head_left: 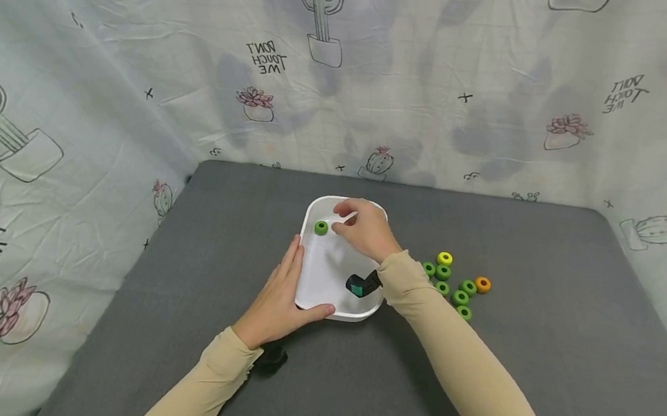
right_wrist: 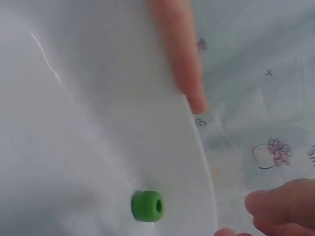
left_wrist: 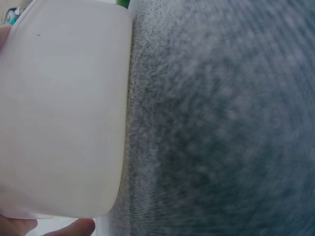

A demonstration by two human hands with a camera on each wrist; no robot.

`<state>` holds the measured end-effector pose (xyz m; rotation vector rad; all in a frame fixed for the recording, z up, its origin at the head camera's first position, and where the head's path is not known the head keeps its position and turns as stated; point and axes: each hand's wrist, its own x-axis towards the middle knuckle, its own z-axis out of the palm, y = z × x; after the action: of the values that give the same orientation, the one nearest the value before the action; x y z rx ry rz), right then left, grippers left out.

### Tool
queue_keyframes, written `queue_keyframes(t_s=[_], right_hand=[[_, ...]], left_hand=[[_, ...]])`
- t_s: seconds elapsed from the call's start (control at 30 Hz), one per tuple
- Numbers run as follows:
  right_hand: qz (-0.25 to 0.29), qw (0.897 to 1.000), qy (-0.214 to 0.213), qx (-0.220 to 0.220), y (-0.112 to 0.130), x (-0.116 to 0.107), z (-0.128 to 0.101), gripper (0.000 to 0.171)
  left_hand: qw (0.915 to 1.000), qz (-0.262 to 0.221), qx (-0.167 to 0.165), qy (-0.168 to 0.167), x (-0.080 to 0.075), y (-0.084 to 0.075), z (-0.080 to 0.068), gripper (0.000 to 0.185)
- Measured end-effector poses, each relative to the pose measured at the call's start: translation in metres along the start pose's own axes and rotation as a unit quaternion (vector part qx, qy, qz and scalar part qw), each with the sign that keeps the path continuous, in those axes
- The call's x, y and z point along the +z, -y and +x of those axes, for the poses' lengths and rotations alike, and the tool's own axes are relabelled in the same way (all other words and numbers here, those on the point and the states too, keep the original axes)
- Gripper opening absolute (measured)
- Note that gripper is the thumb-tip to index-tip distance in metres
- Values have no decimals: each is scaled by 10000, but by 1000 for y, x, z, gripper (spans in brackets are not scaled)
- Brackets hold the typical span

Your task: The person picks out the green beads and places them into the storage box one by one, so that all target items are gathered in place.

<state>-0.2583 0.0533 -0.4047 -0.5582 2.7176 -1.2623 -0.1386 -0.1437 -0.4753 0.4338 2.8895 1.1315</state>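
A white plastic tray (head_left: 322, 272) stands on the grey table. One green ring-shaped bead (right_wrist: 143, 206) lies inside it, near the far left corner. My right hand (head_left: 366, 227) hovers over the far part of the tray, to the right of the bead; thumb and fingers are apart, and I see nothing between them. Along the tray's left wall, my left hand (head_left: 277, 298) rests with extended fingers, its thumb lying on the near rim. The tray's outer wall (left_wrist: 69, 108) fills much of the left wrist view.
Right of the tray lie several green beads (head_left: 460, 298), a yellow bead (head_left: 445, 254) and an orange bead (head_left: 486, 285), some partly behind my right sleeve (head_left: 449, 333). A printed cloth (head_left: 385, 89) hangs behind the grey table (head_left: 545, 317). Both wrists carry black devices.
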Motion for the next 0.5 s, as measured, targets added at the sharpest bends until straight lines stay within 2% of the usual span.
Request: queue_keyframes(t_s=[0.5], right_hand=[[73,9994,-274,-214,-5,-27,-52,29]], left_hand=[[9999,12,-168,10,1,0,1,126]])
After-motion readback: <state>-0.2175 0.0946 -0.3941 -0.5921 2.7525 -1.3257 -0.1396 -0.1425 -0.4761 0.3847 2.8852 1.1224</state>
